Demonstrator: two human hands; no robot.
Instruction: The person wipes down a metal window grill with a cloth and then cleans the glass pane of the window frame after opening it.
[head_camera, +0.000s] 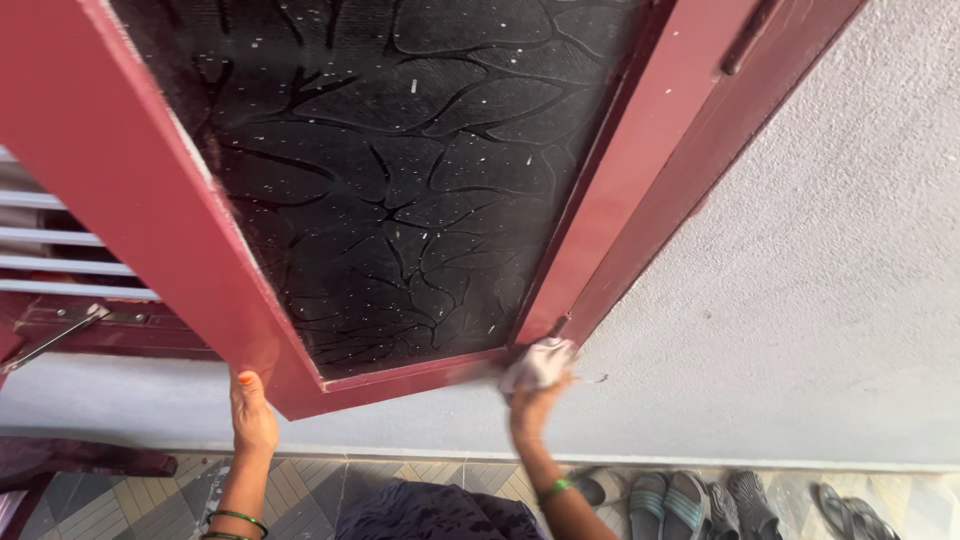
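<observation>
While bunched under right hand (535, 400) fingers, cloth (538, 362)

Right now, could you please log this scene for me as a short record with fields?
Left hand: grips the bottom edge of the maroon shutter, bangles on the wrist
Right hand: presses a pale cloth to the shutter's lower right corner
Pane: dark, textured, speckled with dust
Wall: grey, rough plaster
Floor: patterned tiles, sandals by the wall

A crumpled pale cloth (538, 364) presses the lower corner of the open maroon window shutter (130, 180) with dark, vein-patterned glass.
</observation>
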